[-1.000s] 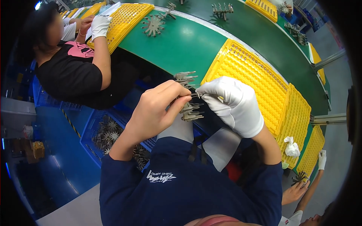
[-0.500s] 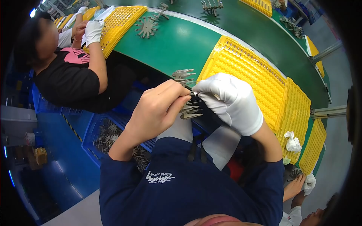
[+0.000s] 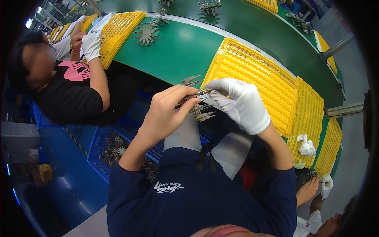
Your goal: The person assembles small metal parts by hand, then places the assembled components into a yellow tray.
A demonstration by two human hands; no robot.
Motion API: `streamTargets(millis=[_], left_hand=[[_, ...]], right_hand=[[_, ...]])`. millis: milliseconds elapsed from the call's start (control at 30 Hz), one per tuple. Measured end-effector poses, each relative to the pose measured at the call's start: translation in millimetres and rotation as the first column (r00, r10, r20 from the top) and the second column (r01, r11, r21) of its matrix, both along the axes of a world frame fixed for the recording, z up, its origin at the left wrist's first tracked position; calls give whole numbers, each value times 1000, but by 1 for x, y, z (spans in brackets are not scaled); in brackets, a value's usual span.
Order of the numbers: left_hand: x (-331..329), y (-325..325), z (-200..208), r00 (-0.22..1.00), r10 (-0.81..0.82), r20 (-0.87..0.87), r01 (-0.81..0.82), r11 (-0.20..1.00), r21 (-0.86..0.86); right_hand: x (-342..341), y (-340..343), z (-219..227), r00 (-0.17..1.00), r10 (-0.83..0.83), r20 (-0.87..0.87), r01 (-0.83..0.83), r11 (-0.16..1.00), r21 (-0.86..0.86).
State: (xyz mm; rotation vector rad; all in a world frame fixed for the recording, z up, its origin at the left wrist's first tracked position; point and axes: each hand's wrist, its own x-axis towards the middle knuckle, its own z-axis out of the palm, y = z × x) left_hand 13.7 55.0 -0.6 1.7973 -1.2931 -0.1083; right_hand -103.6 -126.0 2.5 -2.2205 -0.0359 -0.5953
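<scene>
My bare left hand [image 3: 164, 112] pinches one arm of a star-shaped metal clip wheel [image 3: 204, 115] between thumb and fingers. The wheel's grey, pointed clips stick out above and below the fingertips, and its hub is mostly hidden behind them. My right hand [image 3: 246, 106], in a white glove, is closed with its fingertips on a small shiny metal part [image 3: 203, 93], which meets the clip at the left fingertips. Whether the part sits inside the clip's jaws is too small to tell. Both hands are above my lap, by the table's near edge.
Beyond my right hand lies a yellow ridged tray [image 3: 256, 91] with small metal parts along its far rows. Another yellow tray [image 3: 308, 114] carries a crumpled white cloth [image 3: 306, 145]. A clip wheel [image 3: 146, 34] rests on the green table [image 3: 177, 51]. A blue crate [image 3: 96, 138] holds more wheels. Co-workers sit on both sides.
My right fingertips have shifted slightly, and more of the small metal part shows between the hands. The clip wheel has turned a little. The whole view has swung slightly.
</scene>
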Motion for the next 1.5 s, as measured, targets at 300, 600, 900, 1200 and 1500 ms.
streamTargets(millis=[300,600,900,1200,1500], left_hand=[[4,6,-1,973,-43,-225,47,999,15],[-4,5,-14,987,-70,-143,63,997,-52],[13,14,-19,964,1,-266,-3,1000,-9],[26,30,-29,989,34,-142,-32,999,16],[26,31,-27,997,73,2,-73,997,-3]], right_hand=[[4,-1,5,998,63,-20,-65,993,-95],[1,8,-10,1000,9,-2,-9,999,-47],[1,-39,-16,972,-171,-159,124,956,-266],[23,-154,-80,864,-460,-206,348,840,-416],[46,-179,-92,890,-412,-193,232,776,-587]])
